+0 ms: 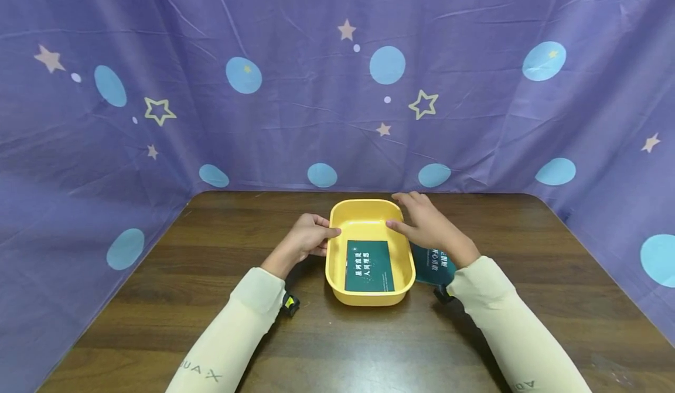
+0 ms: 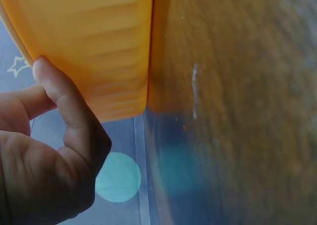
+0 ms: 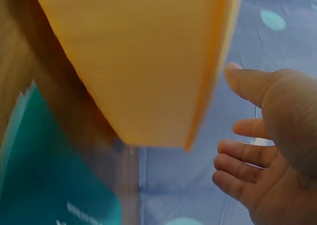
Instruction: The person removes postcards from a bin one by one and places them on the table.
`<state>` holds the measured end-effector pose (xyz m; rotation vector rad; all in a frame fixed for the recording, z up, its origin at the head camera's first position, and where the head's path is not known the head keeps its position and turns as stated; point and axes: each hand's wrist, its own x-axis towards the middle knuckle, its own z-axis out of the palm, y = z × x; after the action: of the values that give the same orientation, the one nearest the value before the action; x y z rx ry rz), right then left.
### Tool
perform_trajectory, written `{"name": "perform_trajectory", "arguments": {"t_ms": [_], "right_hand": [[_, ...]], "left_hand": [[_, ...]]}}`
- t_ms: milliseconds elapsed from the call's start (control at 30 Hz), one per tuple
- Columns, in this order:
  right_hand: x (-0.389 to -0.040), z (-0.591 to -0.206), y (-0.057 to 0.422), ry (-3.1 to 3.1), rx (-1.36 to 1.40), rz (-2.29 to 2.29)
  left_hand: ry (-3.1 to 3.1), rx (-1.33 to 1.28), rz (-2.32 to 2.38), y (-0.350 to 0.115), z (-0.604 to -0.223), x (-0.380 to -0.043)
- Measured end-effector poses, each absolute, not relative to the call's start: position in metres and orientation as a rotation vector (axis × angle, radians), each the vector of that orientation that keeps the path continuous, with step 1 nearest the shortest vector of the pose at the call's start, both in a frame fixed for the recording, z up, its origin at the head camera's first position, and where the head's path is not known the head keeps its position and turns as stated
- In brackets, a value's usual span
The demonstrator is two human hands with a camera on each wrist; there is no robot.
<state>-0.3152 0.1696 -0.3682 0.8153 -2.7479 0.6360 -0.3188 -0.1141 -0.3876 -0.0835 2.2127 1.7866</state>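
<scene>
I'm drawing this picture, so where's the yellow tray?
In the head view, the yellow tray is just right of centre, between left hand and right hand.

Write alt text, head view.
A person's left hand grips the rim of a yellow tray holding a green book; the right hand is open near the opposite rim. Another green book lies right of the tray on a wooden table, purple curtain behind.
</scene>
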Motion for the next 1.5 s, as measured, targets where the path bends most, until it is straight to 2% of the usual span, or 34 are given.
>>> {"name": "perform_trajectory", "arguments": {"t_ms": [500, 1500], "right_hand": [[-0.303, -0.386, 0.128, -2.871, 0.996, 0.578], [-0.299, -0.39, 0.117, -3.032, 1.034, -0.018]], "left_hand": [[2.215, -0.083, 1.786, -0.115, -0.388, -0.319], [2.216, -0.083, 1.782, -0.116, -0.389, -0.319]]}}
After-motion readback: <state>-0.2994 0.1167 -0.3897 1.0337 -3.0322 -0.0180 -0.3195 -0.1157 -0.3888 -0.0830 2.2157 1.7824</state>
